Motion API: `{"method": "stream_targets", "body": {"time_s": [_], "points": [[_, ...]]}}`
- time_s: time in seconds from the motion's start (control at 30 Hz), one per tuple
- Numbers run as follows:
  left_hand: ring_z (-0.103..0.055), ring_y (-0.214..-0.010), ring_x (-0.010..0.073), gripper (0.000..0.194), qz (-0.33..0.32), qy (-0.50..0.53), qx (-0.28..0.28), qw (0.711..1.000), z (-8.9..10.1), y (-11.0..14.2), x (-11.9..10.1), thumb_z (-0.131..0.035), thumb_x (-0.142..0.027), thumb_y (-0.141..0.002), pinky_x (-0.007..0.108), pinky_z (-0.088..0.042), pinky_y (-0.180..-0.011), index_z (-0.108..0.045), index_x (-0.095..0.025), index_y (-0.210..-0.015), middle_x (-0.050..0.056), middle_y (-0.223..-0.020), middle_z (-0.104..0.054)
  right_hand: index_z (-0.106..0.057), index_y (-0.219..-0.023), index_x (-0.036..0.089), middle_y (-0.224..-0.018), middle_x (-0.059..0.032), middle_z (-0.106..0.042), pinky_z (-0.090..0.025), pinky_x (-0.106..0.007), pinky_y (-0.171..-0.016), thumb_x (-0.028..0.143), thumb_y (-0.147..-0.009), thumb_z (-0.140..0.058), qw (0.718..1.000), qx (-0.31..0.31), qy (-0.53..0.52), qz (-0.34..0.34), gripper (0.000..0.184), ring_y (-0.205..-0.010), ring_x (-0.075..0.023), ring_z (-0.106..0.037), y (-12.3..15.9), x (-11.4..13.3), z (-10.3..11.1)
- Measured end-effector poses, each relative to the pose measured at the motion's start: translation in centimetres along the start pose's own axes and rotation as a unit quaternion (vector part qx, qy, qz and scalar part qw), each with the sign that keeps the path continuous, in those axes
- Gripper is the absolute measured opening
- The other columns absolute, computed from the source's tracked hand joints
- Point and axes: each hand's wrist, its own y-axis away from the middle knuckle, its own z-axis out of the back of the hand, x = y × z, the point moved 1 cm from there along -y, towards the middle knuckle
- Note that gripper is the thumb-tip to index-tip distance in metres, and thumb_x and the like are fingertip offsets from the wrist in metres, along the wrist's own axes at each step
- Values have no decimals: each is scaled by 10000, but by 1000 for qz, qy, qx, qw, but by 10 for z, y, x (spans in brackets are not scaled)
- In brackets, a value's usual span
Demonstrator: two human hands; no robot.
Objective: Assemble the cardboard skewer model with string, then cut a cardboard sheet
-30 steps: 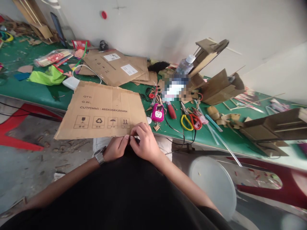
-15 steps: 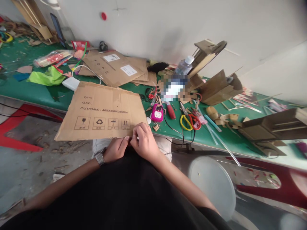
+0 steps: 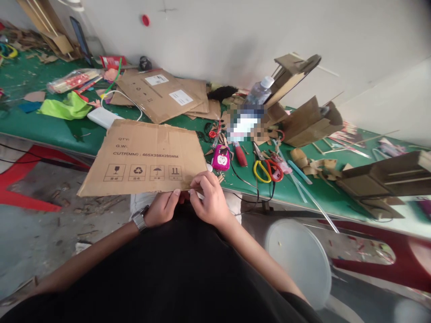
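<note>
A flat cardboard sheet (image 3: 148, 154) with printed text and a row of handling symbols lies in front of me, its near edge jutting past the table. My left hand (image 3: 163, 208), with a metal watch at the wrist, grips that near edge with the thumb on top and the fingers hidden underneath. At the sheet's near right corner, my right hand (image 3: 208, 197) is closed with thumb and forefinger pinched on the edge. A small pale bit shows by its fingers, too small to name.
Right of the sheet are a purple socket block (image 3: 221, 157), a red-handled tool (image 3: 240, 156) and scissors (image 3: 266, 170). More cardboard (image 3: 161, 96) lies behind. A bottle (image 3: 259, 92) and cardboard structures (image 3: 311, 123) stand farther right. A round stool (image 3: 298, 264) is below the table (image 3: 60, 134).
My right hand has shifted slightly right along the cardboard's near edge, its fingers less bunched. The sheet's far edge has dipped a little. My left hand stays nearly in place.
</note>
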Motion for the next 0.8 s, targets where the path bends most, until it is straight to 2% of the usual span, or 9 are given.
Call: {"method": "stream_targets", "body": {"time_s": [0.13, 0.27, 0.4, 0.53, 0.67, 0.8], "points": [[-656, -732, 199, 489, 9, 42, -25, 999, 1, 0, -1, -353, -403, -1096, 324, -492, -750, -615, -197, -738, 52, -731, -699, -537, -1076, 219, -1014, -84, -616, -491, -423, -839, 134, -885, -599, 1000, -21, -15, 2, 218, -954, -256, -577, 1, 1, 2], [-629, -691, 190, 531, 36, 113, -55, 991, 0, 0, 2, -359, -460, -1081, 318, -498, -715, -676, -182, -758, 43, -691, -663, -508, -1000, 234, -952, -54, -583, -479, -378, -772, 122, -890, -618, 997, -65, -48, -1, 192, -892, -227, -573, 3, 0, 5], [-616, -680, 190, 557, 76, 148, -55, 984, -3, 0, 8, -368, -498, -1062, 324, -501, -715, -702, -176, -754, 47, -695, -665, -497, -966, 238, -932, -45, -580, -476, -374, -764, 138, -917, -637, 996, -66, -51, 8, 179, -882, -221, -574, 3, 0, 4], [-648, -725, 211, 534, 85, 119, -55, 988, -3, 1, 10, -391, -489, -1052, 340, -517, -753, -663, -194, -701, 54, -710, -695, -562, -944, 229, -944, -58, -634, -466, -416, -827, 197, -946, -672, 1000, -27, 0, 15, 115, -918, -241, -575, 1, 3, 1], [-662, -739, 230, 487, 71, 55, -46, 995, -2, 2, 11, -411, -430, -1051, 364, -517, -820, -637, -210, -680, 50, -696, -713, -666, -963, 224, -996, -69, -667, -438, -437, -871, 251, -953, -715, 998, 27, 43, -24, 57, -977, -260, -581, -2, 8, -2], [-667, -719, 225, 461, 62, 32, -27, 997, -3, 3, 14, -398, -385, -1054, 352, -517, -799, -656, -210, -715, 44, -706, -722, -700, -960, 231, -992, -58, -679, -411, -425, -866, 233, -968, -695, 995, 61, 68, -41, 10, -978, -256, -579, -3, 10, -3]]}}
